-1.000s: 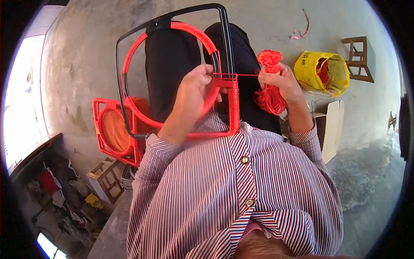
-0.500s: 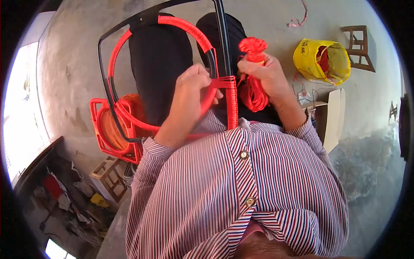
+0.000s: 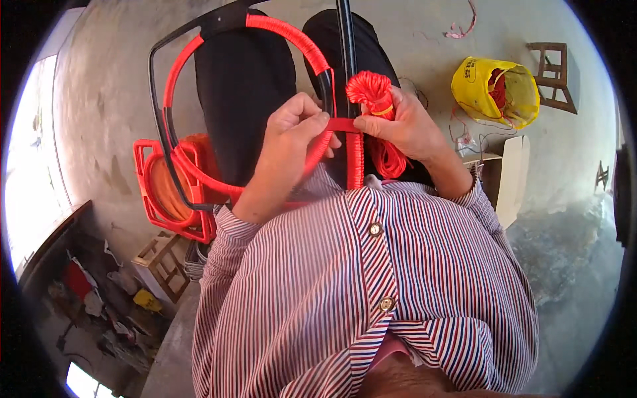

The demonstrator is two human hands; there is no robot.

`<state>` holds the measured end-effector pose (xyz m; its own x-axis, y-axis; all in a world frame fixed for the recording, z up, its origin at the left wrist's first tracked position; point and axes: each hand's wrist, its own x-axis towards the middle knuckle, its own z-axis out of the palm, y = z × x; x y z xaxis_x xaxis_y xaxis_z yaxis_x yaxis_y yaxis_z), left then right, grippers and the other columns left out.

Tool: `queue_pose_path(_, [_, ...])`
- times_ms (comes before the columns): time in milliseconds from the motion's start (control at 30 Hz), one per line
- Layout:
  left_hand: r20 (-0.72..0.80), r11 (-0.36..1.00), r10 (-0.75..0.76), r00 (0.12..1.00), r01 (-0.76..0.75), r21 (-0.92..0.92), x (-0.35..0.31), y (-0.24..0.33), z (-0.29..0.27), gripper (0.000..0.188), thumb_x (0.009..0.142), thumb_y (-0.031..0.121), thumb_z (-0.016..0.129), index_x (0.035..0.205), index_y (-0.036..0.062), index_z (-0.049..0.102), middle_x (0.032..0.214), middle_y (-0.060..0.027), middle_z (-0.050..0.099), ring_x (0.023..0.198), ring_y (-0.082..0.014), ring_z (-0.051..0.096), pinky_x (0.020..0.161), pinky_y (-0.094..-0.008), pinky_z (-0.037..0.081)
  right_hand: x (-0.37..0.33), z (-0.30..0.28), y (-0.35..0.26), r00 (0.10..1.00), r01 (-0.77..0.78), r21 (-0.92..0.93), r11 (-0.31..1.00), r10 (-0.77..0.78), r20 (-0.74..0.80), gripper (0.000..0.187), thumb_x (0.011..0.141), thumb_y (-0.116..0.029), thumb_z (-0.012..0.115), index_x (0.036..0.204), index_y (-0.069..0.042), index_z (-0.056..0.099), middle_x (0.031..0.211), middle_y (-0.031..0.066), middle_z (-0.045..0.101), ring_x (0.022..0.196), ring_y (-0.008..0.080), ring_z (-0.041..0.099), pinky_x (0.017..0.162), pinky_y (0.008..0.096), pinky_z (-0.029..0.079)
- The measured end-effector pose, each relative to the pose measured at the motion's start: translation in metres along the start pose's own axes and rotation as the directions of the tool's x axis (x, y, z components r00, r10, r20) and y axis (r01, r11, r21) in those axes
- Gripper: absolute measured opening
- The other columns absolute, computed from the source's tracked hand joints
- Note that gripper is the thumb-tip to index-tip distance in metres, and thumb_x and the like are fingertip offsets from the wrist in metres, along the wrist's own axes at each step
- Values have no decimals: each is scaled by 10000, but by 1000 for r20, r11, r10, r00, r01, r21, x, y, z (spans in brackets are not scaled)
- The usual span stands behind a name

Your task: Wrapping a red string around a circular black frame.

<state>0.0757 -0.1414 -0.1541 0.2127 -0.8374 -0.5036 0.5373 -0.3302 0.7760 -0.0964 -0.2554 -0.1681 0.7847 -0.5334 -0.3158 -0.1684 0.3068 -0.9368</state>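
Note:
A black metal frame (image 3: 154, 83) with a ring inside it rests across my lap. Red cord (image 3: 285, 32) is wound tightly round much of the ring and part of the near right bar, while black stretches stay bare. My left hand (image 3: 292, 136) grips the ring's right side, thumb on top. Beside the right bar, my right hand (image 3: 405, 126) is closed round a bundle of red cord (image 3: 368, 91), looped and tied in its middle. Its thumb presses a flat band of red strands (image 3: 341, 125) that bridges ring and bar. Some right fingers are hidden behind the bundle.
A red plastic-looking stool or frame (image 3: 147, 192) lies at my left, near a wooden stool (image 3: 162, 265). To the right stand a yellow bucket (image 3: 468, 89) with red material inside, another wooden stool (image 3: 561, 79) and an open cardboard box (image 3: 512, 179). Scraps lie on the floor.
My right hand has moved left with the cord bundle, its thumb now at the bar. The spread strands between ring and bar now lie together as a flat band.

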Motion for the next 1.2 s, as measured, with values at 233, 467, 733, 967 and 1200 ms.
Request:
queue_pose_path(233, [74,999,-23,997,25,-26,11,-5,-7,35,858,61,443,864,27,443,710,-114,561,546,-196,591,484,-273,484,0,4,1,993,-100,312,945,115,-31,240,765,-2,664,977,-45,561,872,-15,569,764,75,541,719,235,458])
queue_pose_path(467, [76,999,-38,996,37,16,18,-5,-7,78,793,76,415,854,31,428,703,-112,546,517,-197,575,445,-272,464,2,20,-2,951,-177,540,823,285,-122,246,745,48,643,951,-42,544,847,12,566,733,109,574,679,247,486])
queue_pose_path(733, [36,998,-64,997,64,9,19,-6,-6,93,744,73,399,821,49,446,668,-98,550,464,-192,544,400,-283,429,3,26,0,942,-175,476,862,287,-174,293,719,118,579,960,-42,539,860,30,596,744,126,619,682,265,522])
queue_pose_path(967, [25,983,-81,996,84,-166,16,2,-3,85,853,118,468,793,63,441,606,-68,524,457,-169,541,395,-270,412,2,5,-1,963,-134,611,780,249,-107,255,782,0,632,1018,-11,536,916,108,620,783,200,637,724,328,528])
queue_pose_path(1200, [158,995,-82,984,89,-34,13,20,-21,160,950,192,504,855,63,495,682,-50,578,498,-145,561,456,-246,427,-42,-125,24,926,91,599,796,153,-345,383,889,-186,605,1209,-3,504,1085,152,631,881,248,644,751,376,544])
